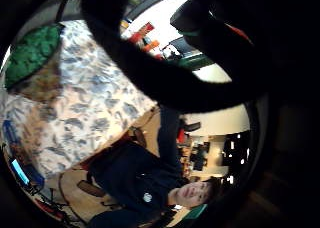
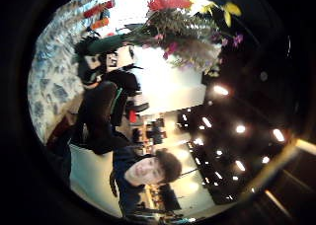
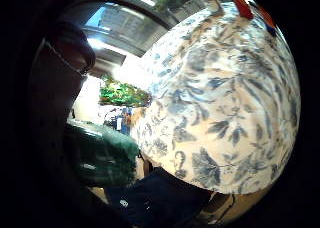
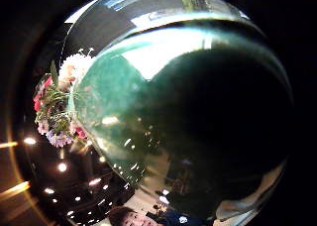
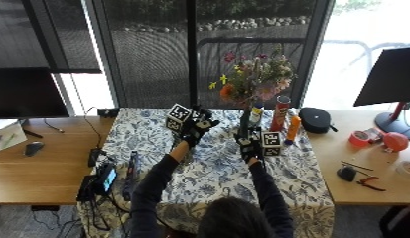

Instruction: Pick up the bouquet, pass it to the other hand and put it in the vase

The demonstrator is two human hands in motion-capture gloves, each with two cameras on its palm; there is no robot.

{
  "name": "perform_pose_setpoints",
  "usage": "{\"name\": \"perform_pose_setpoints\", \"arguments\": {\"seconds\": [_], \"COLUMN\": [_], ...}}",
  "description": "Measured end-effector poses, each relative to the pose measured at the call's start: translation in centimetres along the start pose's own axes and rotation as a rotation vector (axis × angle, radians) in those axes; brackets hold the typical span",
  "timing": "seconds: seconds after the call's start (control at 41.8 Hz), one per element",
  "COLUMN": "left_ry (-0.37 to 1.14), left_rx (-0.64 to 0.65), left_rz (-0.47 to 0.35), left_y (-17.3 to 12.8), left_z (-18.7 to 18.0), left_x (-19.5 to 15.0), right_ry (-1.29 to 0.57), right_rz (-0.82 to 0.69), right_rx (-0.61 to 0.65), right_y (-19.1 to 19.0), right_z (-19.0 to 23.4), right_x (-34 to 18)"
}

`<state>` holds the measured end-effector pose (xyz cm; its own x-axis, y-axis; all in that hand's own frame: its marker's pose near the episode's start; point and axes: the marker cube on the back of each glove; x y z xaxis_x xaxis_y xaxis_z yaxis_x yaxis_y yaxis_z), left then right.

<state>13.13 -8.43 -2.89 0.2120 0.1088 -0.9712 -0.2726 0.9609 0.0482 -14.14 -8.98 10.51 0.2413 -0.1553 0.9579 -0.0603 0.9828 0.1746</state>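
Outside view: your right hand [image 5: 249, 148] grips the bouquet [image 5: 255, 79] by its wrapped stem, upright over the far half of the cloth-covered worktop [image 5: 218, 168], just beside the tall red can [image 5: 280, 113]; your left hand [image 5: 196, 126] is raised with fingers spread, holding nothing, with bare cloth between the two hands. Left thumb side palm view: bouquet [image 2: 182, 27] off to one side, apart from that palm. Right thumb side palm view: green wrap fills the picture, flowers [image 4: 54, 107] past its edge.

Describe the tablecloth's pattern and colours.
White tablecloth with a blue floral leaf print; clearest in the outside view.
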Motion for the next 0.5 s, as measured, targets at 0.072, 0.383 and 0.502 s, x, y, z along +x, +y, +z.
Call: {"name": "perform_pose_setpoints", "arguments": {"seconds": [0.072, 0.383, 0.502], "left_ry": [0.041, 0.059, 0.067], "left_rx": [-0.041, -0.095, -0.060], "left_rz": [-0.031, -0.007, -0.031], "left_y": [-0.4, -2.9, -4.3], "left_z": [1.3, 5.1, 5.5], "left_x": [0.3, -0.1, -1.3], "right_ry": [-0.046, -0.108, -0.099], "right_rz": [-0.021, -0.076, -0.131], "right_rx": [-0.040, -0.177, -0.200], "right_y": [0.1, 1.8, 2.1], "right_z": [1.5, 6.8, 8.3], "right_x": [0.0, -0.5, -0.4]}}
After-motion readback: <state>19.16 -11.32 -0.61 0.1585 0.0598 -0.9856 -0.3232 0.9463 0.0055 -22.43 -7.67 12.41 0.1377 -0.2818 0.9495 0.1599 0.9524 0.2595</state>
